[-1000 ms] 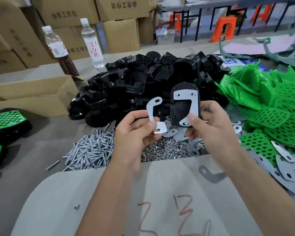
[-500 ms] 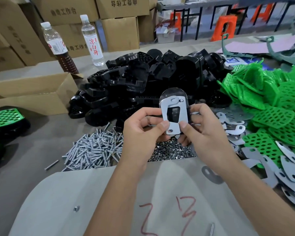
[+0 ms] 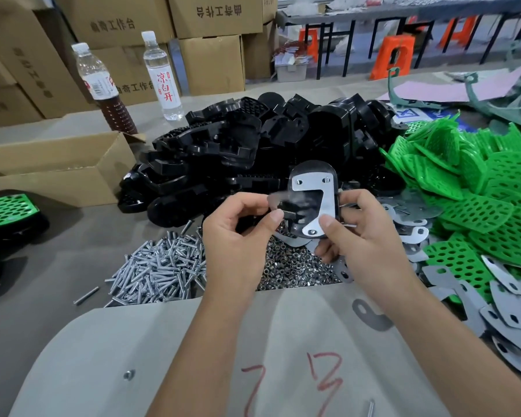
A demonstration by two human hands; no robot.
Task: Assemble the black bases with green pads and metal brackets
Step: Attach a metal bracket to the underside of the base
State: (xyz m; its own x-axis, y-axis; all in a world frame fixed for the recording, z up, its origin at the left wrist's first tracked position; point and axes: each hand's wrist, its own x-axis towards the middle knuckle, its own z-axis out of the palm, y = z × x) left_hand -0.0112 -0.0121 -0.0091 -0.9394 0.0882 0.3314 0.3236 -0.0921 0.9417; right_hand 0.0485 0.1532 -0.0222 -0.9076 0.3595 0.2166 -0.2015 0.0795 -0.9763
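The right hand (image 3: 361, 245) holds a black base (image 3: 313, 203) upright and facing the camera, its grip closed on the lower right edge with the thumb pressing on a metal bracket (image 3: 319, 203) that lies flat against the base. That pose keeps the bracket's holes in plain sight and pins it so it cannot slide. The left hand (image 3: 238, 236) pinches a second bracket (image 3: 278, 198) between thumb and forefinger just beside the base's left edge; it is blurred by motion, so whether it touches the base I cannot tell. It probably belongs on the uncovered left side, mirroring the first.

Supplies ring the work so each part is a short reach away: a heap of black bases (image 3: 253, 158) behind the hands, green pads (image 3: 478, 188) piled on the right, loose brackets (image 3: 509, 314) spilling beneath them, bolts (image 3: 163, 272) and nuts (image 3: 295, 269) in two piles on the table (image 3: 57, 266) just below the hands. Finished pieces with green pads fitted (image 3: 8, 210) sit at the far left, apart from the raw stock.

No green pad is on the held base as far as this side shows.
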